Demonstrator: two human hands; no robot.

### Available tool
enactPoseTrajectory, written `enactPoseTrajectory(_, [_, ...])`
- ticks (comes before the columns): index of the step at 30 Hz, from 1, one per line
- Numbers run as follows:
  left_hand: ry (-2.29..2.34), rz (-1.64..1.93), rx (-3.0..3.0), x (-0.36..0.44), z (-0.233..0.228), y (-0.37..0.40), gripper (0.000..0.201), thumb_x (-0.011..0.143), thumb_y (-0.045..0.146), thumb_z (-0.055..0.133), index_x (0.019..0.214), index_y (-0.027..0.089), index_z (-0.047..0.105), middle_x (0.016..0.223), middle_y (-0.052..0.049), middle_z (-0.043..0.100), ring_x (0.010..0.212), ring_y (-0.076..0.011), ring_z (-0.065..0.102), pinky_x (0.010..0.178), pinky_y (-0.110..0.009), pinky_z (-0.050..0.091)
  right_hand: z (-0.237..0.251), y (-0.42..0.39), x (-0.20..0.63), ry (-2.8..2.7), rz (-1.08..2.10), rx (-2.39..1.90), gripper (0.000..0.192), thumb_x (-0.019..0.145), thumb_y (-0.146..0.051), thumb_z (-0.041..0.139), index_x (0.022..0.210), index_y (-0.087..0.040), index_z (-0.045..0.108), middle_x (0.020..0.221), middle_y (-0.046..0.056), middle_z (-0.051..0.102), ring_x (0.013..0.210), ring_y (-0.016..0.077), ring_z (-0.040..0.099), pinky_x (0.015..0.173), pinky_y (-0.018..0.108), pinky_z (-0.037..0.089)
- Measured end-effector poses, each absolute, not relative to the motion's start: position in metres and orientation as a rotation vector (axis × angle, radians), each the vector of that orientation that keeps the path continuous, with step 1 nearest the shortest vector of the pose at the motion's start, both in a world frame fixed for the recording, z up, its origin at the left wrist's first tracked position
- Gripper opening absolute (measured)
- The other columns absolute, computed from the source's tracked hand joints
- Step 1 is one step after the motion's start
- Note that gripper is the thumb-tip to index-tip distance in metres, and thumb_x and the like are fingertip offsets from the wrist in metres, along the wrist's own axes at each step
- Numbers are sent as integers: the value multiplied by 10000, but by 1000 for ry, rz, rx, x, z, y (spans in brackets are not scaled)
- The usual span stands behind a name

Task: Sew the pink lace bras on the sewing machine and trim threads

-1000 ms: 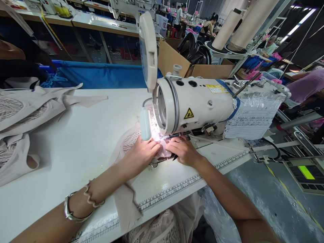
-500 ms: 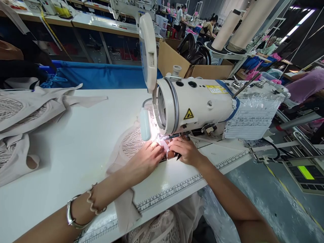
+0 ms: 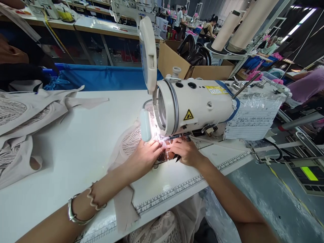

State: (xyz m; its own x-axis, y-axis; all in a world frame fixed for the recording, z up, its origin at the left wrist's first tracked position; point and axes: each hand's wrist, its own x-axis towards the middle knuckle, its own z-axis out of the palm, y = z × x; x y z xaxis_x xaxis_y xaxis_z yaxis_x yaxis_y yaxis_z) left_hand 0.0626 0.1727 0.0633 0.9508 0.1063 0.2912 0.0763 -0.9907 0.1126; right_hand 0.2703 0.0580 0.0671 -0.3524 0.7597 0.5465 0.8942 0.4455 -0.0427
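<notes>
Under the bright lamp of a white sewing machine [image 3: 199, 104], my left hand [image 3: 144, 155] has its fingers pressed together on a beige garment piece with a lace panel [image 3: 131, 141]. The fabric runs back from the fingers beneath the machine's needle end, where glare hides the detail. Close by on the right, my right hand [image 3: 186, 152] is closed, its fingertips at the same small bit of pale fabric. A small black pointed tool [image 3: 178, 158] sticks out below its curled fingers; its kind is unclear. The two hands' fingertips nearly meet.
Several beige lace garments [image 3: 32, 118] lie piled on the white table [image 3: 76, 141] at left. A printed ruler [image 3: 182, 186] follows the front edge, with more lace fabric [image 3: 162, 227] below. Behind stand a cardboard box [image 3: 172, 59] and a blue cloth [image 3: 101, 77]. A person's arm [image 3: 12, 52] shows far left.
My left hand has shifted slightly left, its fingers flatter, and the pale strip between my hands shows less. My right hand stays almost in place. The view has moved a little.
</notes>
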Motion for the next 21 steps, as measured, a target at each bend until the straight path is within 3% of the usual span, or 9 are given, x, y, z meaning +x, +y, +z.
enactPoseTrajectory(5, [195, 447, 2951, 62, 65, 179, 406, 929, 4, 378, 1262, 136, 568, 1221, -155, 648, 1118, -290, 611, 859, -435, 446, 64, 59, 269, -2220, -401, -1429, 318, 928, 5, 425, 929, -181, 683, 936, 41, 752, 872, 177, 608, 658, 281, 427])
enactPoseTrajectory(10, [233, 432, 2933, 61, 65, 187, 526, 886, -36, 322, 1314, 165, 552, 1297, -146, 629, 1119, -287, 630, 999, -532, 415, 61, 58, 269, -2216, -387, -1497, 312, 942, 5, 417, 921, -179, 667, 1089, 48, 752, 924, 186, 620, 700, 287, 438])
enactPoseTrajectory(17, [238, 507, 2935, 62, 60, 197, 421, 993, 82, 275, 1274, 190, 569, 1284, -119, 650, 1124, -265, 619, 1079, -572, 364, 60, 58, 270, -2191, -352, -1475, 314, 892, 53, 420, 839, -169, 635, 1037, 64, 752, 906, 196, 632, 689, 292, 443])
enactPoseTrajectory(21, [541, 470, 2858, 68, 64, 192, 328, 986, 138, 346, 1156, 196, 620, 1139, -118, 673, 1058, -294, 602, 926, -503, 477, 61, 58, 270, -2182, -344, -1429, 374, 857, 76, 356, 833, -180, 628, 1043, 67, 748, 947, 206, 624, 740, 310, 489])
